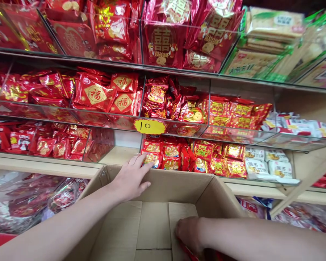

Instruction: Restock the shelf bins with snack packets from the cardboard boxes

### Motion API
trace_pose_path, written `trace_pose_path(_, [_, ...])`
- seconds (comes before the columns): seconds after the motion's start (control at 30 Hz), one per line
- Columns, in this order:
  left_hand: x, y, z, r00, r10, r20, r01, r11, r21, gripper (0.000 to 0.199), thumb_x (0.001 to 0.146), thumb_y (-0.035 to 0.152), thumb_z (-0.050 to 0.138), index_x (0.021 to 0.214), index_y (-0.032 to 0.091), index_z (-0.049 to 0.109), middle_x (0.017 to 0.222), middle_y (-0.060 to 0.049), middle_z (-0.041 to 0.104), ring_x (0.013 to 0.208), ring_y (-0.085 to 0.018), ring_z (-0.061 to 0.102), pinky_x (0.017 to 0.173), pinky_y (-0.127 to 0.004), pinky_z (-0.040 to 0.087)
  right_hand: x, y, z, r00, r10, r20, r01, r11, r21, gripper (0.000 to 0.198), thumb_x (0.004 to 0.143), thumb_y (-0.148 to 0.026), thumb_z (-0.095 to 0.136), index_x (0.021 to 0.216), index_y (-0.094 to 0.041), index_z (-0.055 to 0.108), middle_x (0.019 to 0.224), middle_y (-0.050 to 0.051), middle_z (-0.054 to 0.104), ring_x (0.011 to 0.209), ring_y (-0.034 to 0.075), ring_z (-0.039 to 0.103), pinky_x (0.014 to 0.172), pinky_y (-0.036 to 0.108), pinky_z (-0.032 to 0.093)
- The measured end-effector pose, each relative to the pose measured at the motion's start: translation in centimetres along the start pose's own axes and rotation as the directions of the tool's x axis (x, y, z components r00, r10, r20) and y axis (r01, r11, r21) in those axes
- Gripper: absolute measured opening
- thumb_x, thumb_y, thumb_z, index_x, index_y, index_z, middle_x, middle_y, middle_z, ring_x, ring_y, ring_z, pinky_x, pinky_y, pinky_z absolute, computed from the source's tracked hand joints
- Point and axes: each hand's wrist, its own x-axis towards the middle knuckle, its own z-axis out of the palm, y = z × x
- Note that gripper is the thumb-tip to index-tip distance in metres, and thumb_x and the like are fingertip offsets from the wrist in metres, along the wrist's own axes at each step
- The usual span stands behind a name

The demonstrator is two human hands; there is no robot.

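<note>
A cardboard box stands open against the shelf front. My left hand lies over its far rim, fingers stretched out, the tips close to small red snack packets in the lowest bin. Nothing is held in that hand. Inside the box on the right, my right hand is blurred and points down, its fingers curled at a shiny red packet. My arm and hand cover most of that packet. The visible part of the box bottom is bare cardboard.
Clear-walled shelf bins hold red packets, white packets and green-edged cracker packs. A yellow price tag marked 10 hangs on the middle shelf edge. Bagged goods fill the space under the shelf at left.
</note>
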Motion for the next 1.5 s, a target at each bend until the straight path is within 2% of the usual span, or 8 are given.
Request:
trace_pose_path(0.17, [0.0,-0.3,0.1,0.999,0.018,-0.027,-0.019,0.999,-0.045,0.052,0.071,0.033,0.053,0.121,0.023,0.041,0.135,-0.013,0.028,0.121,-0.033,0.025,0.095,-0.049,0.027,0.1,-1.1,1.6,0.966,0.002,-0.26,-0.05,0.983,-0.176,0.029,0.019,-0.014,0.076,0.036,-0.019,0.053,0.062,0.012,0.063,0.063,0.031,0.06,0.044,0.037,0.045])
trace_pose_path(0.37, [-0.3,0.5,-1.3,0.965,0.135,-0.225,-0.207,0.919,-0.337,0.039,0.08,0.018,0.039,0.119,0.019,0.041,0.125,-0.009,0.042,0.117,-0.019,0.034,0.099,-0.039,0.027,-1.7,1.2,-5.8,0.943,0.023,-0.332,0.047,0.979,0.2,0.029,0.049,-0.039,0.069,0.045,-0.021,0.047,0.042,-0.002,0.046,0.037,0.013,0.043,0.032,0.024,0.028])
trace_pose_path(0.57, [-1.4,2.8,-1.8,0.987,0.16,-0.027,-0.121,0.612,-0.782,0.062,0.074,0.029,0.055,0.127,0.025,0.024,0.118,-0.008,0.051,0.102,-0.019,0.05,0.083,-0.035,0.043,-3.2,2.0,-11.3,0.86,0.111,-0.498,0.366,0.546,0.754,0.026,0.072,-0.041,0.054,0.073,-0.018,0.044,0.063,-0.005,0.041,0.056,0.008,0.037,0.051,0.019,0.034])
trace_pose_path(0.73, [-1.1,3.1,-1.6,0.986,0.091,0.137,0.085,0.429,-0.899,0.061,0.073,0.02,0.054,0.127,0.02,0.026,0.078,0.0,0.061,0.073,-0.015,0.058,0.07,-0.033,0.047,-3.0,1.3,-11.0,0.82,0.23,-0.525,0.452,0.304,0.839,0.028,0.074,-0.044,0.051,0.07,-0.017,0.043,0.062,-0.005,0.036,0.055,0.007,0.034,0.052,0.019,0.032])
trace_pose_path(0.93, [-0.3,2.7,-2.3,0.993,-0.051,0.11,0.118,0.194,-0.974,0.047,0.067,0.016,0.06,0.111,0.017,0.043,0.091,-0.002,0.063,0.085,-0.015,0.058,0.08,-0.032,0.045,-3.5,0.9,-11.2,0.838,0.21,-0.504,0.499,0.081,0.863,0.029,0.069,-0.038,0.059,0.089,-0.02,0.048,0.078,-0.002,0.054,0.069,0.011,0.052,0.061,0.024,0.044])
trace_pose_path(1.03, [-0.6,2.5,-2.9,0.996,-0.039,0.079,0.086,0.234,-0.968,0.043,0.067,0.019,0.062,0.107,0.018,0.047,0.1,-0.004,0.062,0.093,-0.017,0.056,0.086,-0.033,0.042,-3.6,1.0,-11.3,0.779,0.21,-0.591,0.52,0.312,0.795,0.029,0.069,-0.032,0.06,0.095,-0.021,0.054,0.085,0.001,0.059,0.079,0.015,0.055,0.07,0.029,0.046])
trace_pose_path(1.23, [-0.9,2.5,-3.4,0.987,0.007,0.158,0.155,0.157,-0.975,0.041,0.079,0.043,0.045,0.115,0.023,0.043,0.125,-0.006,0.046,0.114,-0.021,0.041,0.095,-0.038,0.034,-4.5,1.6,-11.5,0.303,0.138,-0.943,0.511,0.811,0.283,0.03,0.074,-0.013,0.051,0.102,-0.025,0.055,0.099,0.004,0.057,0.093,0.015,0.053,0.08,0.03,0.045])
trace_pose_path(1.5, [-0.7,3.0,-3.3,0.968,-0.003,0.25,0.25,-0.018,-0.968,0.054,0.069,0.024,0.063,0.116,0.022,0.038,0.101,-0.005,0.056,0.092,-0.018,0.055,0.082,-0.036,0.043,-5.1,0.4,-10.9,0.276,-0.132,-0.952,0.441,0.898,0.003,0.044,0.076,-0.005,0.045,0.113,-0.028,0.044,0.117,0.007,0.041,0.109,0.019,0.041,0.085,0.036,0.042])
